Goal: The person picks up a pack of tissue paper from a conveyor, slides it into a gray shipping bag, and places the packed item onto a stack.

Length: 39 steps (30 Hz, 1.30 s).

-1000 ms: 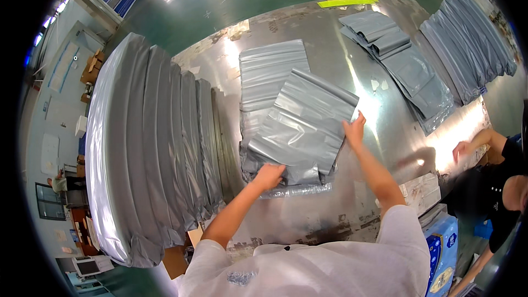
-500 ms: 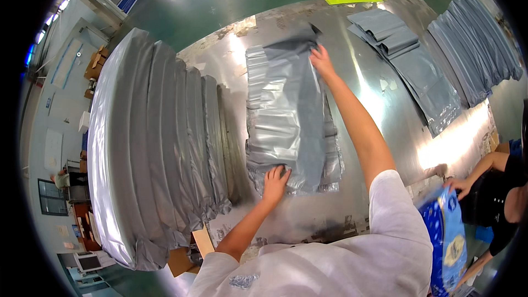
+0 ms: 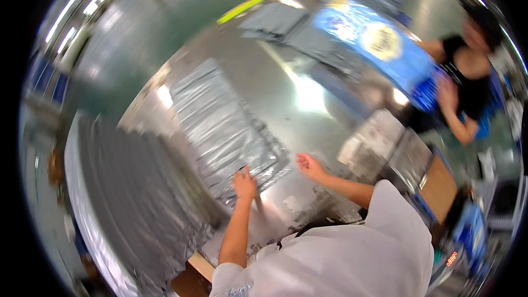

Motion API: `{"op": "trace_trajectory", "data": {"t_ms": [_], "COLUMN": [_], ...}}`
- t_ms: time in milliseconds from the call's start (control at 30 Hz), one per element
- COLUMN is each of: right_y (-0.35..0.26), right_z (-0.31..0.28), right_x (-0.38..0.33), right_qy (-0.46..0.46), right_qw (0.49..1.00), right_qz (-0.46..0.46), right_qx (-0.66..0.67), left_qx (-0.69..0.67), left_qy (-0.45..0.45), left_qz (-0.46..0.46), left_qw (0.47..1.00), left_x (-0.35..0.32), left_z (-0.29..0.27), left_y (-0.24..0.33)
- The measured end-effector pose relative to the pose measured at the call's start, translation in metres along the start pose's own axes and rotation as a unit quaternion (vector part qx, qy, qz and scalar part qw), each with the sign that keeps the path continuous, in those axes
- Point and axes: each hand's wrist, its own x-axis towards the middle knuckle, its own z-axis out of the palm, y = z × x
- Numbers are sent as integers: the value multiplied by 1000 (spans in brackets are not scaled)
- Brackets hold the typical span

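Observation:
My left hand (image 3: 244, 182) rests on the near end of a flat pile of silvery grey plastic bags (image 3: 212, 113), its fingers open and slightly apart. Just right of the pile's near corner, my right hand (image 3: 311, 166) hovers above the metal table (image 3: 275, 82). Its fingers are loosely bent and a little blurred, and I see nothing held in them. Clear plastic edges stick out along the right side of the pile.
At left stands a tall row of grey bags (image 3: 132, 187). More grey bags (image 3: 275, 20) lie at the far side near a yellow strip (image 3: 245, 8). On the right, a co-worker (image 3: 467, 77) handles a large blue printed bag (image 3: 379, 44) over the table. A cardboard box (image 3: 437, 190) stands nearer.
My right hand has left the bags' far end and come back toward me. The uppermost bag now lies flatter. The view has turned right, and the co-worker's blue bag now stretches over the table.

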Motion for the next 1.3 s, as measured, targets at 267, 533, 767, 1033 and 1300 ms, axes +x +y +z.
{"op": "trace_trajectory", "data": {"t_ms": [267,533,767,1033,1300], "right_y": [44,24,-33,-1,-50], "right_z": [-60,-125,-292,-335,-272], "right_x": [-127,-191,-337,-341,-226], "right_qy": [143,614,962,890,819], "right_qw": [983,788,239,418,554], "right_qz": [93,31,122,172,148], "right_qx": [-74,-34,-48,67,-24], "left_qx": [85,140,46,22,16], "left_qy": [-62,-36,-82,-172,-195], "left_qz": [37,68,147,145,128], "left_qw": [994,987,985,974,972], "left_x": [21,-19,-34,-28,-28], "left_z": [1,0,2,6,-1], "left_y": [2,-12,-20,5,-5]}}
